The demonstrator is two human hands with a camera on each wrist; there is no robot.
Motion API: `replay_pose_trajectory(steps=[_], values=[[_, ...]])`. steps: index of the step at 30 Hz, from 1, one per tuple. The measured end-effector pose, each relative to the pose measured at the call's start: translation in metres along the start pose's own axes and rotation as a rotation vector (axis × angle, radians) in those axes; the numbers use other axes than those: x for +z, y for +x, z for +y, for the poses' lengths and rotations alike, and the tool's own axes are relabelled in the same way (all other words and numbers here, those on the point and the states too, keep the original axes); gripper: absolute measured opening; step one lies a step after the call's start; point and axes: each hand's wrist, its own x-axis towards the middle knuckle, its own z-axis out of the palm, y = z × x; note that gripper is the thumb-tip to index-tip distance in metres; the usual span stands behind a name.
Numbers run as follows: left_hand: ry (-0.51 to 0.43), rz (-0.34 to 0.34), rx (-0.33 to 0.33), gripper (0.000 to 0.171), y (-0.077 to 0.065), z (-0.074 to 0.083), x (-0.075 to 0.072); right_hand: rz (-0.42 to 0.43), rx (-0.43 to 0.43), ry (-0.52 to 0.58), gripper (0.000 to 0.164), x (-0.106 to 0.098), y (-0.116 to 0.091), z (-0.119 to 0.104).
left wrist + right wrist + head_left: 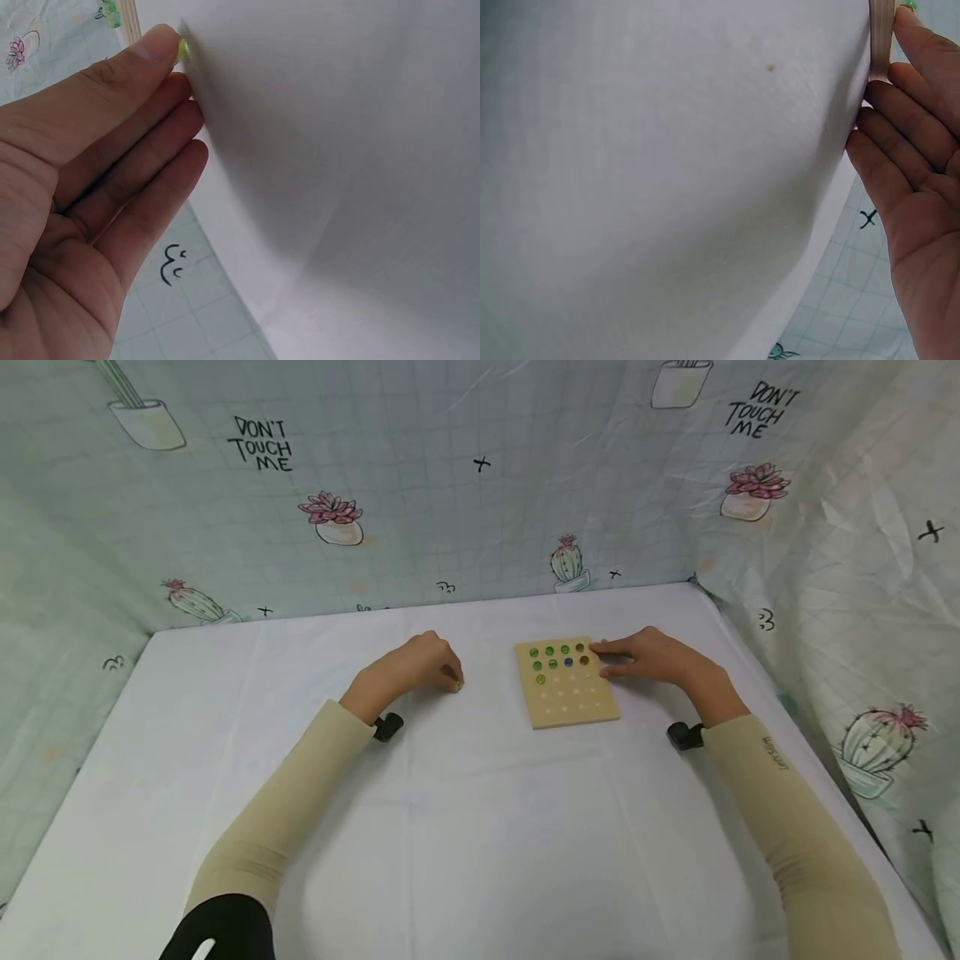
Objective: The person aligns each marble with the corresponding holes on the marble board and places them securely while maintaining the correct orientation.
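Note:
In the head view a square wooden board (573, 714) lies flat on the table. Rows of hollows cover it, and small glassy marbles fill those toward its far side: several green, one blue (568, 662) and two amber-brown. My right hand (656, 656) rests against the board's right edge, fingers extended; the right wrist view has the thumb on the edge (881, 37). Left of the board, my left hand (416, 664) is low over the table, thumb and fingertips pinching a small yellow marble-like piece (181, 50). Most of that piece is hidden by the fingers.
White cloth (450, 827) covers the table. Behind and at the sides hangs a pale curtain (420, 485) printed with cacti and lettering. Each wrist carries a small black camera, one showing below the left hand and one below the right.

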Motion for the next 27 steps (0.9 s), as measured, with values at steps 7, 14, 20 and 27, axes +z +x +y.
replay_pose_trajectory(steps=[7,14,20,27], values=[[0.008,-0.031,0.01,0.013,0.005,0.002,-0.002,-0.009,0.02,0.03,0.058,0.0,-0.002,0.003],[0.001,-0.027,-0.001,0.014,0.003,0.005,0.0,-0.001,0.017,0.037,0.059,0.002,-0.002,0.006],[0.057,-0.072,-0.033,0.008,0.009,0.014,-0.005,0.008,-0.004,0.038,0.058,0.002,-0.001,0.003],[0.059,-0.051,0.031,0.013,0.023,0.028,0.003,0.002,-0.003,0.026,0.057,-0.001,-0.002,0.003]])
